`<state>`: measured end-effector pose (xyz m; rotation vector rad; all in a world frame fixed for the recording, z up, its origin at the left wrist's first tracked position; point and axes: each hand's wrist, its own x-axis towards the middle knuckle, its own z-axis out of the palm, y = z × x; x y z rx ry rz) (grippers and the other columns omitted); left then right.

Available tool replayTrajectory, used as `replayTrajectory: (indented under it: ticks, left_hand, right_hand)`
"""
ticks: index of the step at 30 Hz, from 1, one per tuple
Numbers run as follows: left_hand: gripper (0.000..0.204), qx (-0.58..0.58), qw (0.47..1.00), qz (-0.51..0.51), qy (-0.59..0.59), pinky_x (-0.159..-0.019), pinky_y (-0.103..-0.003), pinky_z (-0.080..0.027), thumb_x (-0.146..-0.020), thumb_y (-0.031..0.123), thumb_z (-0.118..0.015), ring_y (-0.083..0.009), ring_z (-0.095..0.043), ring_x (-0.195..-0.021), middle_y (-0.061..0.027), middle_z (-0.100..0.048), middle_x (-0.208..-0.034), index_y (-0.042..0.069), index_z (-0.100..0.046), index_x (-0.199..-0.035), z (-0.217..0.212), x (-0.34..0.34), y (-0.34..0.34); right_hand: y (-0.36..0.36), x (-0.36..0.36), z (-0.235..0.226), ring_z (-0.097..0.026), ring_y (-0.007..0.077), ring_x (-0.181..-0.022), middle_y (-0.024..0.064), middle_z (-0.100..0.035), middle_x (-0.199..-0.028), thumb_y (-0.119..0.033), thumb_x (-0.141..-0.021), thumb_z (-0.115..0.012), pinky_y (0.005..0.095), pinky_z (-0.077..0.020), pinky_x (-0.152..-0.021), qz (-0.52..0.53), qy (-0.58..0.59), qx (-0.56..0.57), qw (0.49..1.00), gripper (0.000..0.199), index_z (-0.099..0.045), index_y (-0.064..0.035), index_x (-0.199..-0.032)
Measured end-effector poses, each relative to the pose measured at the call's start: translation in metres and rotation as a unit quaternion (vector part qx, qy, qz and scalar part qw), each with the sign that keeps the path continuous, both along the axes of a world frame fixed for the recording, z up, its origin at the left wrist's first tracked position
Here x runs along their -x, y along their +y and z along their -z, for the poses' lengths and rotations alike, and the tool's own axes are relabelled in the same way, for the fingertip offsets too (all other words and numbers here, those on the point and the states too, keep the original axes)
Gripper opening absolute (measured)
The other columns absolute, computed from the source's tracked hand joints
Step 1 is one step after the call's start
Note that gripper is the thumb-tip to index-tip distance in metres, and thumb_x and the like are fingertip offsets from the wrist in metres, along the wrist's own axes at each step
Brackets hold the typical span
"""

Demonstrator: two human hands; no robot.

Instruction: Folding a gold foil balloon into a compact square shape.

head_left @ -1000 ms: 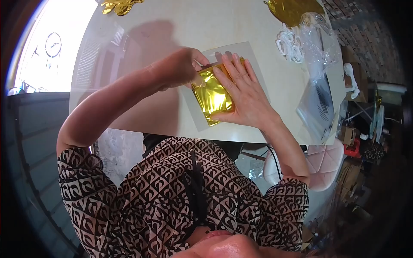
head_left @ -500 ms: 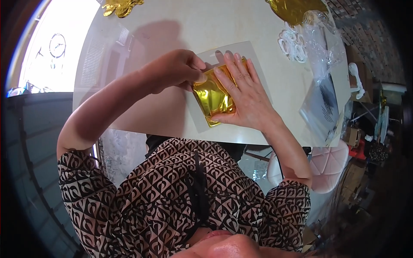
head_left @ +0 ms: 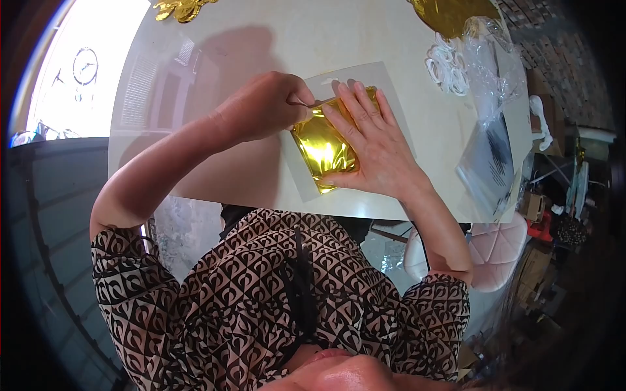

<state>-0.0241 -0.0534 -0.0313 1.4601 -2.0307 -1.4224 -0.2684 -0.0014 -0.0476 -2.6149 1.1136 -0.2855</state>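
A folded piece of shiny gold foil [head_left: 325, 146] lies on a greyish, see-through flat sheet [head_left: 385, 73] near the table's front edge. My right hand [head_left: 385, 153] rests flat over the foil's right part, fingers stretched out and a little apart, thumb along its lower edge. At the foil's upper left corner, my left hand [head_left: 270, 107] is closed in a pinch on the edge. The lower fingers of that hand are hidden behind it. Light glints off the creased middle of the foil between the two hands.
More gold foil pieces [head_left: 182, 9] lie at the table's far left, and a larger gold pile [head_left: 447, 14] at the far right. White cords [head_left: 447, 65] are bundled beside clear plastic bags [head_left: 490, 146] on the right. A pink padded chair [head_left: 499, 251] stands below the table's right edge.
My left wrist and forearm have turned slightly, with the pinch still at the foil's corner. The foil's middle catches more light. My right hand has stayed nearly still.
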Motion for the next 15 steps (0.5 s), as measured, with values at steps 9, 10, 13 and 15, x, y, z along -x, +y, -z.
replayTrajectory:
  ticks: [9, 10, 13, 15]
  left_hand:
    - [0.044, -0.200, 0.960, -0.074, 0.180, -0.084, -0.031, -0.055, -0.090, 0.018, -0.070, -0.0195, -0.068, -0.094, -0.0186, -0.068, -0.111, -0.010, -0.058, -0.120, -0.021, 0.012, 0.017]
    - [0.046, -0.251, 0.938, -0.075, 0.228, -0.085, -0.031, -0.055, -0.090, 0.018, -0.071, -0.0203, -0.067, -0.095, -0.0192, -0.067, -0.115, -0.011, -0.056, -0.123, -0.020, 0.009, 0.020]
    - [0.048, -0.272, 0.918, -0.102, 0.269, -0.086, -0.031, -0.055, -0.090, 0.016, -0.071, -0.0205, -0.067, -0.096, -0.0190, -0.066, -0.117, -0.011, -0.053, -0.126, -0.009, 0.002, 0.029]
    - [0.047, -0.242, 0.926, -0.129, 0.260, -0.086, -0.032, -0.055, -0.090, 0.014, -0.071, -0.0199, -0.067, -0.096, -0.0183, -0.067, -0.114, -0.012, -0.053, -0.125, 0.004, -0.002, 0.031]
  right_hand:
    - [0.001, 0.003, 0.005, -0.016, 0.0385, -0.152, 0.0178, -0.020, -0.165, -0.058, -0.066, -0.083, 0.0538, -0.0099, -0.123, 0.006, -0.029, 0.000, 1.000, 0.112, -0.033, -0.0123, -0.155]
    - [0.001, 0.003, 0.005, -0.016, 0.0387, -0.152, 0.0179, -0.020, -0.165, -0.057, -0.065, -0.083, 0.0539, -0.0100, -0.123, 0.002, -0.029, 0.001, 1.000, 0.112, -0.033, -0.0125, -0.155]
    - [0.000, 0.000, 0.002, -0.017, 0.0389, -0.152, 0.0178, -0.020, -0.164, -0.057, -0.065, -0.083, 0.0542, -0.0102, -0.123, -0.003, -0.027, 0.000, 1.000, 0.111, -0.033, -0.0132, -0.155]
    - [-0.002, 0.000, 0.001, -0.017, 0.0389, -0.152, 0.0176, -0.020, -0.164, -0.057, -0.066, -0.083, 0.0544, -0.0102, -0.123, -0.007, -0.026, -0.003, 1.000, 0.110, -0.034, -0.0136, -0.155]
